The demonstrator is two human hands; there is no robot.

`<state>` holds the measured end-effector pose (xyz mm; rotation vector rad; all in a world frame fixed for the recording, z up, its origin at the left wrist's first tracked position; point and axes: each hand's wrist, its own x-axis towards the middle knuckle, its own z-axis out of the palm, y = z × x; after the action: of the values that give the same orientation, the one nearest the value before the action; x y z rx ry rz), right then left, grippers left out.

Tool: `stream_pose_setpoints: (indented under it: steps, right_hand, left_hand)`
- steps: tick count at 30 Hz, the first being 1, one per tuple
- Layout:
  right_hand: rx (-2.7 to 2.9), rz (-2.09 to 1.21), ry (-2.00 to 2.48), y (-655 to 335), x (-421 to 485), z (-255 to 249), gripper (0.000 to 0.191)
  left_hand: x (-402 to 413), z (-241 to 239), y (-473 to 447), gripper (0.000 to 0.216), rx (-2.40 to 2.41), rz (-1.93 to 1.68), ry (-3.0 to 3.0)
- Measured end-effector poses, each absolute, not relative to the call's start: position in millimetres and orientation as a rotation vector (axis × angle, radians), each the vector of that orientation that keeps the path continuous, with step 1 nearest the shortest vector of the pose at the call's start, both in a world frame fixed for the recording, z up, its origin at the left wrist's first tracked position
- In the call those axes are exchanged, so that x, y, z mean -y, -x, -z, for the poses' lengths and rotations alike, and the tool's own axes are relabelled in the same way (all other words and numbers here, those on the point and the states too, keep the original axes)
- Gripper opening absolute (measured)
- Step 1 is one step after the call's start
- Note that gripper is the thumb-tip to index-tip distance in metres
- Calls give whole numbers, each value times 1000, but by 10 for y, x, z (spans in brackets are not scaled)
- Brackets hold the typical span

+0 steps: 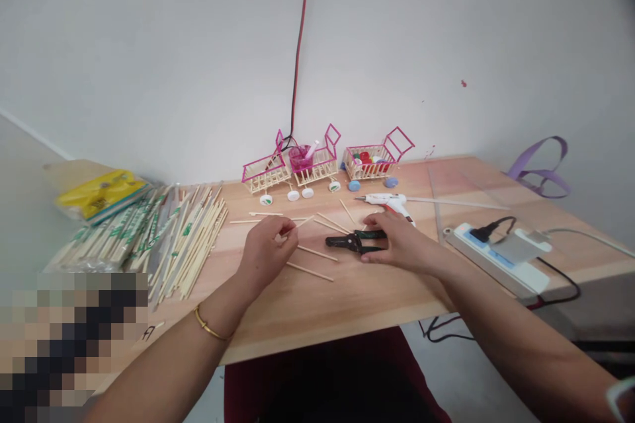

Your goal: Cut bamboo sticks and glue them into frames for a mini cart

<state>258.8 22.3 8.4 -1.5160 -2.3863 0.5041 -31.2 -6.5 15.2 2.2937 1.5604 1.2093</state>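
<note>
My left hand (268, 248), wearing a gold bangle at the wrist, is closed in a pinch on a short thin wooden stick (306, 221), whose end pokes out to the right. Across from it, my right hand (401, 238) has its thumb and fingers round the dark handles of a pair of wire strippers (350, 242). The tool's jaws point left, towards my left hand, and the handles are spread apart. Several loose sticks lie about the hands, among them one stick (312, 271) nearest the table's front edge. A white glue gun (387, 200) lies just behind my right hand.
Three small stick-built carts (268, 175) stand along the wall, one holding a pink cup (301, 157). Chopstick bundles (198, 244) and a yellow bag (106, 195) fill the left. A power strip (501, 261) with cables lies right, near a purple ribbon (538, 165).
</note>
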Motion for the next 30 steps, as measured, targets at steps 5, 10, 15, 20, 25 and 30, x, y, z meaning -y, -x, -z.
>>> stream_pose_setpoints:
  steps: [5,10,15,20,25,30]
  right_hand:
    - [2559,-425,1455,-2576,-181,-189,42]
    - [2551,-486,1471,-2560,-150,-236,38]
    - [2386,-839,1374,-2620,-135,-228,36]
    - [2003,-1123,1129,-2450,-165,-256,40]
    - [2115,-902,1114,-2052,-240,-365,32]
    - [2160,-848,1086,-1850,-352,-335,42]
  left_hand:
    - [64,-150,315,9,-1550,-1212,-2239]
    - [60,-157,328,10,-1500,-1235,-1991]
    - [43,-151,313,15,-1245,-1260,-1476]
    - [50,-138,279,17,-928,-1238,-1094]
    - [58,-150,288,14,-794,-1255,-933]
    - [21,-165,335,14,-799,-1294,-883]
